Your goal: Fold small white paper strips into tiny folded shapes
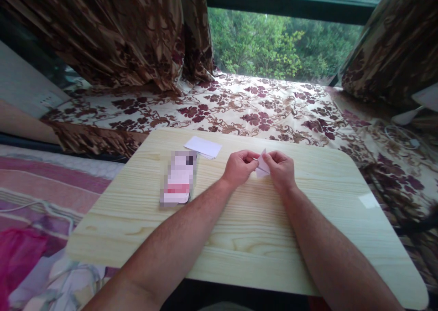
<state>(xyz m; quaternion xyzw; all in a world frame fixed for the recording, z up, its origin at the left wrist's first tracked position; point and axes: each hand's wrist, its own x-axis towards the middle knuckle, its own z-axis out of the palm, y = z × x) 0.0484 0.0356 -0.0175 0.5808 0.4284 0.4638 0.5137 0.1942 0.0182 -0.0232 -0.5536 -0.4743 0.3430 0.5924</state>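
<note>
Between my two hands is a small piece of white folded paper (262,166), with a pointed corner sticking up at its top. My left hand (240,167) pinches its left side between thumb and fingers. On the other side, my right hand (281,167) grips the paper's right edge, the thumb lying toward the top corner. Both hands are just above the wooden table (246,233). The fold's inner layers are too small to make out.
A stack of white paper sheets (203,147) lies near the table's far edge. Left of my left forearm rests a phone-shaped object (178,178), blurred out by pixels. A small white square patch (368,200) shows at the right. Beyond the table is a flower-patterned cloth (260,106).
</note>
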